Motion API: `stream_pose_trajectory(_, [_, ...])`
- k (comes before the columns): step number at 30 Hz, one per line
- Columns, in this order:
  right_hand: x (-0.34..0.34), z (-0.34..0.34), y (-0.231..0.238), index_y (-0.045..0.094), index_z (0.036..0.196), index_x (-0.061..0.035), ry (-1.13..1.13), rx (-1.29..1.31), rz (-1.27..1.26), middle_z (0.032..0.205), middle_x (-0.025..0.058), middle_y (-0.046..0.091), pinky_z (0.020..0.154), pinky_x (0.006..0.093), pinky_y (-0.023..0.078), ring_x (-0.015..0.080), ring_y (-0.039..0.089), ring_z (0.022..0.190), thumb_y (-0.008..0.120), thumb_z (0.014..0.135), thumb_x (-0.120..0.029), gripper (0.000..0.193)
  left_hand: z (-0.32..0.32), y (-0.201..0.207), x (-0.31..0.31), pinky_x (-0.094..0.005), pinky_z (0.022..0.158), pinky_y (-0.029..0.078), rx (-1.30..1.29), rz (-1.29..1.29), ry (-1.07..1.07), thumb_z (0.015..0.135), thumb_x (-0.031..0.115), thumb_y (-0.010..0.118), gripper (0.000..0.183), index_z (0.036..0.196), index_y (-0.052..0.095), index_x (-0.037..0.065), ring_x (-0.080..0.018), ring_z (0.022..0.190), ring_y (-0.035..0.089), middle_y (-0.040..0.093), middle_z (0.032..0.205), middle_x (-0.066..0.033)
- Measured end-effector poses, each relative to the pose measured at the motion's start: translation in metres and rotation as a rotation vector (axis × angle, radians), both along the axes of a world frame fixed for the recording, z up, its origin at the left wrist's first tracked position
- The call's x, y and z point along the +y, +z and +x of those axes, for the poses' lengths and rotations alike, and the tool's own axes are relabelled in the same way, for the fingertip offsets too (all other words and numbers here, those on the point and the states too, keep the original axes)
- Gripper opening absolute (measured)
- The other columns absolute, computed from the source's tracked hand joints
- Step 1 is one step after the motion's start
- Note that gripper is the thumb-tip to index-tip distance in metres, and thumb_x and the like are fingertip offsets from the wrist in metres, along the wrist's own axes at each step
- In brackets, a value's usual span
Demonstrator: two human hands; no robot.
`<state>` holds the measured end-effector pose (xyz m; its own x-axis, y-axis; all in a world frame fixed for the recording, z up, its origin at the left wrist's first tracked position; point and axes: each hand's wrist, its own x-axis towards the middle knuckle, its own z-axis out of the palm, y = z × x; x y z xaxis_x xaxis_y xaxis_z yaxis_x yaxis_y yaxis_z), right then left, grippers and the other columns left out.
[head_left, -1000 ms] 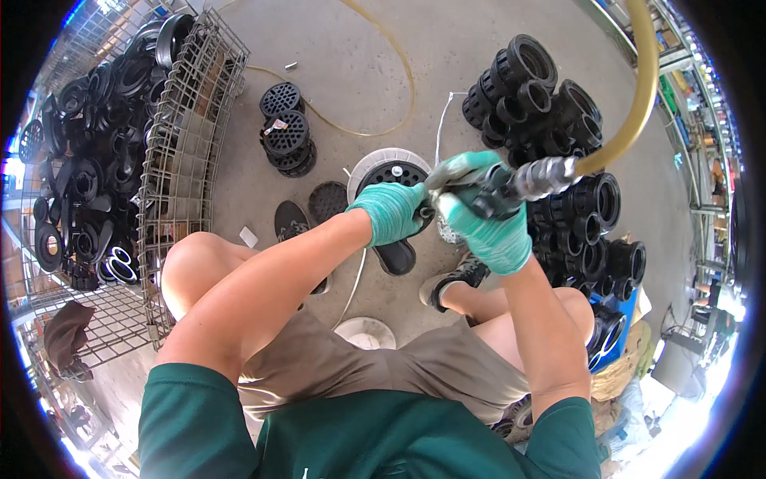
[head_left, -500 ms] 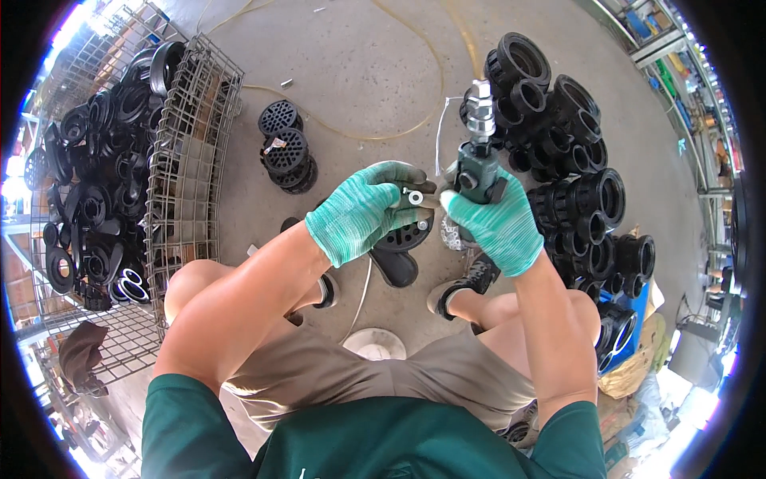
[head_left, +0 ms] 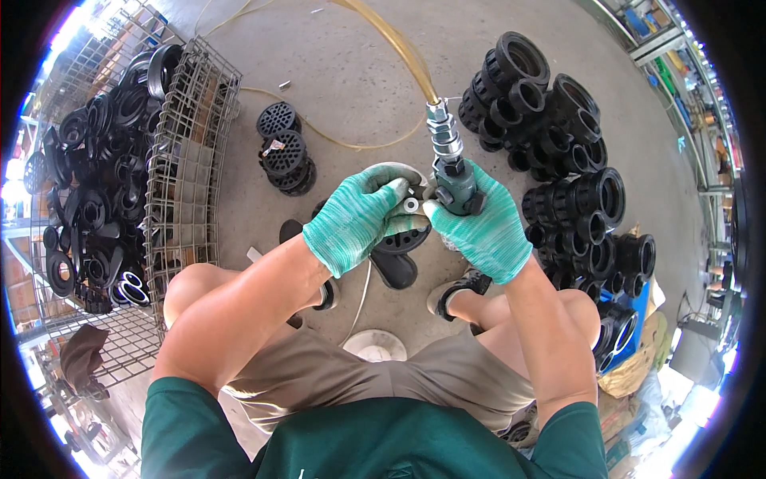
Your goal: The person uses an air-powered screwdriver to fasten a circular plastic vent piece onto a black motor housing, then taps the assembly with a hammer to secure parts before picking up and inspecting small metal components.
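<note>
My left hand [head_left: 351,219], in a green-and-white knit glove, pinches a small fastener with a pale ring-shaped washer or nut [head_left: 411,205] at its end. Its exact kind is too small to tell. Gloved alike, my right hand [head_left: 485,227] is wrapped round a dark air tool [head_left: 456,190]. Silver metal fittings [head_left: 444,132] join the tool to a yellowish air hose [head_left: 399,44]. The tool's near end sits close beside the fastener; whether they touch is hidden by fingers. Beneath my hands lies a round black slotted plastic piece [head_left: 403,241], partly covered.
A wire cage [head_left: 187,144] full of black plastic rings and fittings stands on the left. Stacked black grates [head_left: 283,152] are on the floor ahead. Black pipe fittings [head_left: 574,199] are piled to the right, beside a blue crate [head_left: 630,327]. A white round seat [head_left: 375,345] shows between my legs.
My right hand has brought the air tool left and lower, nearer to my left hand, and the hose has swung left with it. The fastener has shifted slightly down and left.
</note>
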<state>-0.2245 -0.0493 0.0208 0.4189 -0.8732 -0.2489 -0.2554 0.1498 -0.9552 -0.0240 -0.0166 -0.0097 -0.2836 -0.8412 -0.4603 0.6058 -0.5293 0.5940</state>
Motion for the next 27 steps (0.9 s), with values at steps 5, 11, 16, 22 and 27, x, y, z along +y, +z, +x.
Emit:
stream_pose_trajectory(5, [0.0,-0.001,-0.0024,0.064,0.114,-0.0059,-0.017,0.002,0.024,0.097,0.0048,0.07,0.08,0.0306,0.054,0.0132,0.064,0.085,0.075,0.085,-0.009,0.032,-0.0017,0.004,0.0023,-0.0377,0.094,0.062,0.0,0.013,-0.008,0.105,0.01,0.054,0.019,0.122,0.059,0.004,-0.0174,0.099,0.068,0.066,0.115,-0.0083])
stream_pose_trajectory(11, [-0.0009,-0.0007,-0.0034,0.064,0.114,-0.0057,-0.017,0.043,0.02,0.096,0.0055,0.071,0.079,0.0307,0.055,0.0135,0.065,0.084,0.076,0.085,-0.01,0.032,0.0,-0.0009,0.0042,-0.0373,0.096,0.061,0.042,-0.01,-0.021,0.104,0.011,0.057,0.021,0.123,0.059,0.004,-0.0186,0.102,0.068,0.065,0.116,-0.0087])
stream_pose_trajectory(16, [-0.0016,-0.0017,-0.0055,0.064,0.115,-0.0055,-0.028,0.045,-0.048,0.096,0.0041,0.071,0.079,0.0296,0.055,0.0116,0.064,0.084,0.077,0.085,-0.01,0.033,0.0042,0.0005,0.0039,-0.0417,0.107,0.055,0.05,-0.028,-0.062,0.103,0.012,0.058,0.037,0.135,0.055,-0.005,-0.026,0.115,0.066,0.064,0.126,-0.0149])
stream_pose_trajectory(22, [-0.0011,-0.001,-0.0001,0.064,0.115,-0.0052,-0.035,0.023,-0.04,0.096,0.0031,0.071,0.079,0.0282,0.055,0.0095,0.063,0.084,0.079,0.086,-0.011,0.033,0.0028,-0.0033,0.0039,-0.0436,0.106,0.055,0.049,-0.062,-0.031,0.101,0.008,0.06,0.031,0.128,0.058,-0.008,-0.0284,0.114,0.067,0.065,0.124,-0.0168])
stream_pose_trajectory(27, [-0.0009,-0.0012,0.0012,0.064,0.115,-0.0051,-0.035,0.044,-0.041,0.097,0.0032,0.071,0.078,0.028,0.055,0.0098,0.063,0.084,0.078,0.086,-0.01,0.032,0.0018,0.0023,0.0017,-0.0425,0.103,0.058,-0.07,-0.073,-0.064,0.098,0.002,0.064,0.031,0.126,0.059,-0.009,-0.0285,0.114,0.067,0.065,0.122,-0.0174])
